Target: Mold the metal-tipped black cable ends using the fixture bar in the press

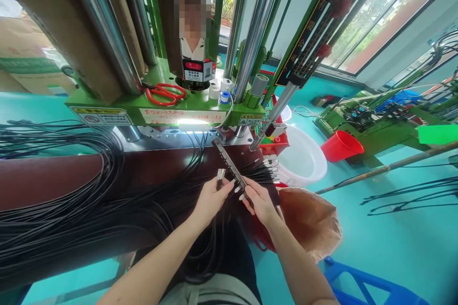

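Observation:
My left hand (209,200) is closed, its thumb and fingers pinching a black cable connector (221,175) with a silver metal tip pointing up. My right hand (260,201) grips the near end of a long dark metal bar (229,161) with small fittings along it. The bar slants away toward the green press, and the fingertips of the left hand are close to its edge. Small light-coloured pieces show by the fingers on the bar; their kind I cannot make out. Behind the right hand lie cable ends with metal plugs (269,170).
Black cables (107,171) cover the brown table's left side. A green press (200,109) stands ahead, with red scissors (166,95) on its ledge. To the right are a white tub (304,159), a red bucket (342,147) and a brown bag (311,219). A person stands beyond the press.

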A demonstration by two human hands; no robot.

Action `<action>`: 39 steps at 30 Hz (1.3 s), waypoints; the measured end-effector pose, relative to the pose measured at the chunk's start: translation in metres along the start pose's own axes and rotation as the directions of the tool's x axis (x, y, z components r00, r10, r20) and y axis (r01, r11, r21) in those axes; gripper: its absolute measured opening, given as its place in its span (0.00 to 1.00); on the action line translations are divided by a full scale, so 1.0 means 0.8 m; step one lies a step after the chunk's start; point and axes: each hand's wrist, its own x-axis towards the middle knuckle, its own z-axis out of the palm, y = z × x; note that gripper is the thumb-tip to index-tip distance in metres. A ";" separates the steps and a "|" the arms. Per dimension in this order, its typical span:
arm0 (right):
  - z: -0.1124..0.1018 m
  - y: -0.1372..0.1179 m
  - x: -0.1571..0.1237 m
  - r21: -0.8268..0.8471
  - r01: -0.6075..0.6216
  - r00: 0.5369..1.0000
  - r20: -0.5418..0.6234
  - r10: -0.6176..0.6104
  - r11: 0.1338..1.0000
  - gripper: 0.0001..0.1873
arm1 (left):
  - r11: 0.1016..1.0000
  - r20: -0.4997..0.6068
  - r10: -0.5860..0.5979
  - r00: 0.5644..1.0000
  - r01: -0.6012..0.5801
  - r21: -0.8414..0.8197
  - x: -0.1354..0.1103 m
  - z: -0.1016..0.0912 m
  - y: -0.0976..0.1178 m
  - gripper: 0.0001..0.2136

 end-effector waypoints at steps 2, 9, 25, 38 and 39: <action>-0.003 0.002 0.001 -0.003 0.004 1.000 0.020 -0.004 1.000 0.24 | 1.000 -0.004 0.003 1.000 -0.003 -0.012 -0.001 -0.001 0.002 0.13; -0.001 0.003 -0.001 -0.122 0.037 0.998 0.047 -0.032 0.992 0.26 | 1.000 -0.028 0.015 1.000 -0.015 -0.007 0.001 -0.001 0.000 0.14; -0.002 0.001 -0.002 -0.001 -0.026 0.999 -0.037 0.026 1.000 0.24 | 0.978 0.075 0.088 0.993 -0.100 0.182 0.013 -0.026 0.010 0.13; 0.000 -0.001 -0.002 -0.206 0.025 0.998 0.066 -0.011 0.978 0.26 | 0.972 0.100 0.087 0.991 -0.107 0.207 0.014 -0.034 0.014 0.14; 0.001 -0.001 -0.002 -0.216 0.025 0.997 0.071 -0.010 0.976 0.26 | 0.970 0.088 0.113 0.990 -0.129 0.207 0.014 -0.034 0.013 0.14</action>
